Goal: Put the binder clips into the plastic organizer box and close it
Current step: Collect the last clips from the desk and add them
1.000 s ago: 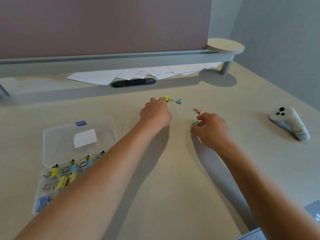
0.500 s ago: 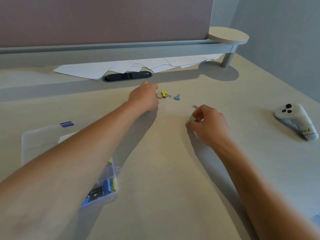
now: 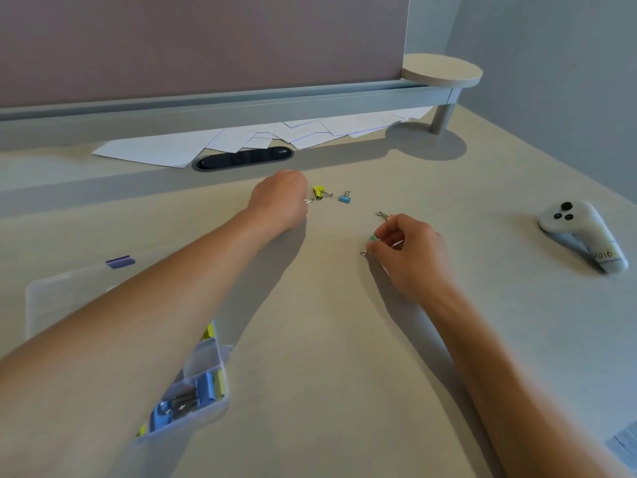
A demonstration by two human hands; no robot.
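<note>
Meanwhile, the right hand (image 3: 410, 251) is pinching a green binder clip (image 3: 372, 238); the left hand (image 3: 281, 201), fingers curled, is touching a clip (image 3: 309, 200) beside the yellow one (image 3: 319, 193).

Both bare forearms are reaching forward over the desk. The left hand (image 3: 281, 198) is lying knuckles-up with its fingers curled under, its fingertips hidden. The right hand (image 3: 410, 251) is sitting nearer and to the right, thumb and forefinger pinching a green binder clip (image 3: 371, 238), the other fingers curled.
</note>
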